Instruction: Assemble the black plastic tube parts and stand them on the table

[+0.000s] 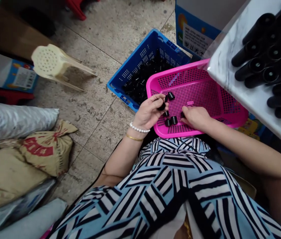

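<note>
A pink perforated basket [205, 83] rests on my lap with a few small black plastic caps [170, 120] lying in its near corner. My left hand [150, 111], with a pearl bracelet and a gold bangle at the wrist, is closed on black caps [162, 105] at the basket's near left rim. My right hand [195, 118] lies inside the basket beside the loose caps, fingers curled and pinching a black cap [182, 115].
A blue crate [135, 63] holding many black parts stands on the floor behind the pink basket. A marble-patterned board [232, 73] at the right carries rows of black tubes [270, 49]. A tipped cream stool [55, 63], sacks [43, 146] and boxes lie at the left.
</note>
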Available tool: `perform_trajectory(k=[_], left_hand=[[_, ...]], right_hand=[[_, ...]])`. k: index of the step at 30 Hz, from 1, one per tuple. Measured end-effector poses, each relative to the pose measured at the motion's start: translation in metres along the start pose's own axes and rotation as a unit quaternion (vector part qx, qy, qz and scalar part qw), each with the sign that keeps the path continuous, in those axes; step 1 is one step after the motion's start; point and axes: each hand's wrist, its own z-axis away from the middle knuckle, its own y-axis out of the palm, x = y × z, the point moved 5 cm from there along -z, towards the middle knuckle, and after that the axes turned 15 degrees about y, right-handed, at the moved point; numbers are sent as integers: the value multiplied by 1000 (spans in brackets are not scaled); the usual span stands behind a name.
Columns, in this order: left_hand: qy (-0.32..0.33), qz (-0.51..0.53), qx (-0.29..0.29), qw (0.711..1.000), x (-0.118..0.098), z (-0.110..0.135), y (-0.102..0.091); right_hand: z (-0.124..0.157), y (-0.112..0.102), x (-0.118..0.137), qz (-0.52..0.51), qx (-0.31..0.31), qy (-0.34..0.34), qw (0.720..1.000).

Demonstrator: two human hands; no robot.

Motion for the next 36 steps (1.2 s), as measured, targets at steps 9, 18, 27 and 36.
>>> perform_trajectory(k=[9,18,27,36], left_hand=[[162,-518,212,813,5,-2,22],[84,-605,373,698,51,-16,21],[36,-234,193,952,33,-17,22],[78,-286,208,932,36,-14,22]], right_hand=[[5,-11,-9,-113,-36,52,992],[15,-33,-25,-376,-146,48,914],[26,-44,-38,-560,-193,88,801],[27,-39,-18,-490,-193,50,849]])
